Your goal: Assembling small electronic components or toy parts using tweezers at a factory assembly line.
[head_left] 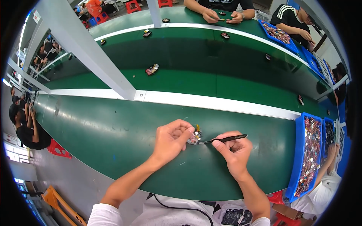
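My left hand (174, 140) pinches a small round electronic assembly (195, 138) between thumb and fingers, just above the green worktable (128, 132). Clear casing, metal parts and a bit of yellow show on the piece. The fingers cover its left side. In my right hand (236, 152) are slim black tweezers (230, 138), held like a pen. Their grey tip points left and reaches the lower right edge of the assembly; whether it touches cannot be made out.
To the right stands a blue tray (295, 158) heaped with small parts. Beyond a white rail (211, 107), a green conveyor belt (188, 81) carries scattered assemblies (152, 70). A white post (96, 52) rises at left. Other people sit around, one at a second blue tray (281, 42).
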Action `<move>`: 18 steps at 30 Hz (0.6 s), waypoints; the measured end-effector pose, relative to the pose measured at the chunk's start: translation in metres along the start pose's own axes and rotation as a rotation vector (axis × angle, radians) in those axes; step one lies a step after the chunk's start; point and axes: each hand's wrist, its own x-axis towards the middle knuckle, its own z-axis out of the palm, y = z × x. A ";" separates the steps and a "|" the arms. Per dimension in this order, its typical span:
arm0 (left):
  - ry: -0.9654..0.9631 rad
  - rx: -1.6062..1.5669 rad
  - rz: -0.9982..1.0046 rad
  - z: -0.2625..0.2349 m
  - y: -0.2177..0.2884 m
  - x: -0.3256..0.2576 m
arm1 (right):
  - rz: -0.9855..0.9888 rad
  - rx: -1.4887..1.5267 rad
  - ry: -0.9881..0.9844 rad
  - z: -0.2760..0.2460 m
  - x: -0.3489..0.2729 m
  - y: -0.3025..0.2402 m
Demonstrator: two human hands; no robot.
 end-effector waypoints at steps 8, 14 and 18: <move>0.012 0.179 0.243 0.002 -0.004 -0.005 | -0.095 -0.158 0.039 0.003 -0.001 0.008; 0.036 0.219 0.318 0.003 -0.009 -0.004 | -0.030 -0.158 0.021 0.003 -0.001 0.004; 0.024 0.225 0.329 0.004 -0.008 -0.005 | -0.007 -0.163 0.023 0.003 -0.001 0.002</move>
